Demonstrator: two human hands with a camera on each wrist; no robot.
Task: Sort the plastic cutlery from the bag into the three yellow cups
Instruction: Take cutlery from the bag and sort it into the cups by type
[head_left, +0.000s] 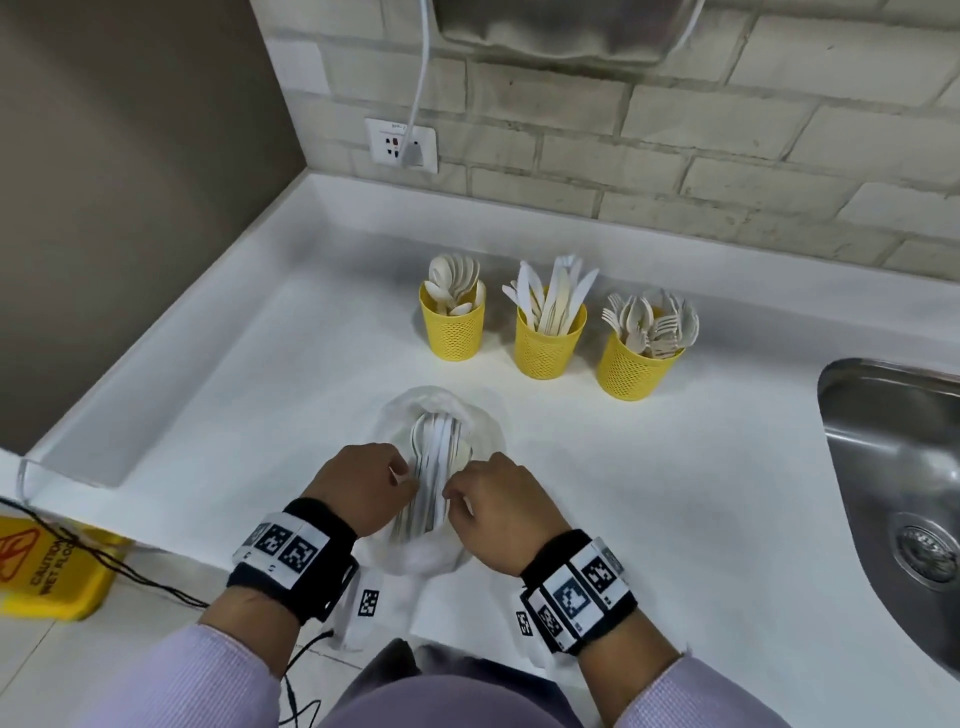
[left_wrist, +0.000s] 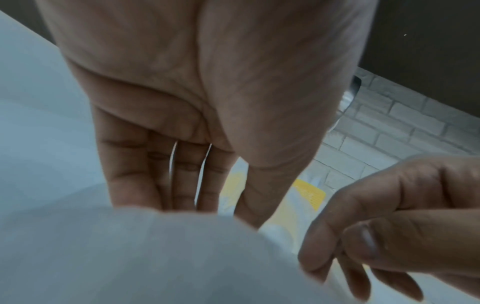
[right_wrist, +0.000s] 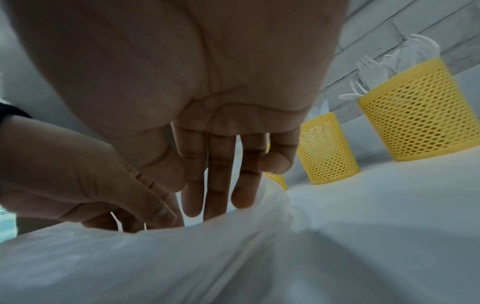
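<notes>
A clear plastic bag (head_left: 485, 431) lies on the white counter (head_left: 649, 493) with several white cutlery pieces (head_left: 439, 441) in its open mouth. My left hand (head_left: 408, 480) reaches in from the left, and its fingers (left_wrist: 182, 174) are straight on the pile. My right hand (head_left: 452, 493) comes in from the right. Its thumb presses against the index finger (right_wrist: 192, 164) at the handles. The bag's fold (right_wrist: 207, 267) hides the fingertips. Behind stand three yellow mesh cups: spoons (head_left: 452, 325), knives (head_left: 549, 338), forks (head_left: 636, 364).
A steel sink (head_left: 893, 467) is set into the counter at the right. A wall socket (head_left: 400, 143) with a plugged cable sits on the brick wall behind. A yellow wet-floor sign (head_left: 47, 561) and dark cables lie on the floor at the left.
</notes>
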